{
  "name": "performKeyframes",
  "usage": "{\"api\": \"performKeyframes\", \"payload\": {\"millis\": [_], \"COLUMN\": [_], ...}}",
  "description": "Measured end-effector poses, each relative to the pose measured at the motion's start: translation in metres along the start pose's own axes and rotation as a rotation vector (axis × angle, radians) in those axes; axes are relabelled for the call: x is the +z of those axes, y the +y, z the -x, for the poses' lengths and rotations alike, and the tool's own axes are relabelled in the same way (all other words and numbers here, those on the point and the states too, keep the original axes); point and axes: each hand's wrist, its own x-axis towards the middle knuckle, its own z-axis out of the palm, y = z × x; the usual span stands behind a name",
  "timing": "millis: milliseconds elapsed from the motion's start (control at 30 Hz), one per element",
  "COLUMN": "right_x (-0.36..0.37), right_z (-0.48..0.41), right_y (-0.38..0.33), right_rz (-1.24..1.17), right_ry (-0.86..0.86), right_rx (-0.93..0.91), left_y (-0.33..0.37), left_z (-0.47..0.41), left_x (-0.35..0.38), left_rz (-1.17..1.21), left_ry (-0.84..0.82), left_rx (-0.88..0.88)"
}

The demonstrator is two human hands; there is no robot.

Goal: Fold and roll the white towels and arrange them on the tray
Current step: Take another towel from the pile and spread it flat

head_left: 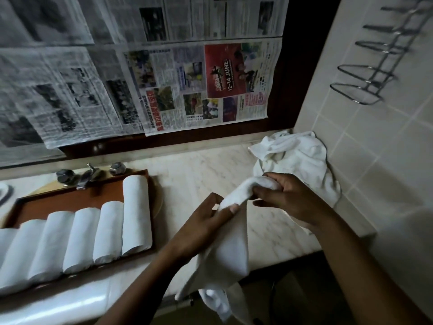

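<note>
We have both hands on one white towel (234, 249), held in the air above the front edge of the surface (199, 170). Our right hand (290, 198) curls its fingers round the rolled upper end. Our left hand (208, 221) pinches the roll's other end between thumb and fingers. Below the roll, the rest of the towel hangs loose past that front edge. Six rolled towels (84, 238) lie side by side in the tray (70, 200) at the left end of the surface, and a heap of unrolled towels (300, 158) sits in the far right corner.

We judge the rolling barely begun. With nothing flat beneath the towel, the weight of the hanging tail may drag the turns slack, or let the folded edges slip apart. That would leave a loose or tapered roll that does not match the others. The row already reaches the tray's right rim, so a careless placement behind it could nudge finished rolls open.
</note>
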Motion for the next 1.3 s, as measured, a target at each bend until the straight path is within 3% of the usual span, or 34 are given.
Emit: {"api": "performKeyframes", "payload": {"millis": [100,200,333,433,567,633,700,800,967,1133,1233,1300], "right_x": [0.003,-0.001,0.013,0.036,0.044,0.038,0.033,0.023,0.013,0.025,0.023,0.021], "right_z": [-0.011,-0.024,-0.030,-0.032,-0.026,-0.018,-0.014,-0.012,-0.013,-0.019,-0.013,-0.011], "right_y": [-0.009,-0.016,-0.022,-0.029,-0.036,-0.032,-0.017,0.018,0.021,0.008,0.008,0.013], "right_rz": [-0.319,-0.511,-0.339,-0.150,0.052,0.163,0.437,0.682,0.411,0.343,0.273,0.370], "right_ry": [0.033,0.147,0.135,0.049,0.004,-0.041,-0.093,-0.137,-0.022,0.021,-0.116,-0.224], "right_rx": [0.047,0.068,-0.012,-0.139,-0.258,-0.224,-0.170,-0.074,-0.093,-0.178,-0.121,-0.063], "left_y": [0.007,0.012,0.014,0.020,0.032,0.041,0.045,0.035,-0.003,-0.003,0.004,-0.001], "left_z": [0.005,0.005,-0.003,-0.013,-0.016,-0.014,-0.013,-0.011,-0.004,-0.002,0.003,0.005], "left_x": [-0.011,-0.024,-0.030,-0.019,-0.012,-0.019,-0.030,-0.046,-0.054,-0.053,-0.056,-0.056], "left_rz": [0.125,0.071,-0.186,-0.225,0.074,0.231,0.344,0.319,-0.077,0.078,0.170,0.152], "left_ry": [-0.029,0.045,0.068,0.087,0.151,0.209,0.268,0.246,0.186,0.249,0.298,0.326], "left_rx": [0.005,-0.003,0.042,0.141,0.180,0.146,0.108,0.092,0.114,-0.013,0.035,0.073]}}
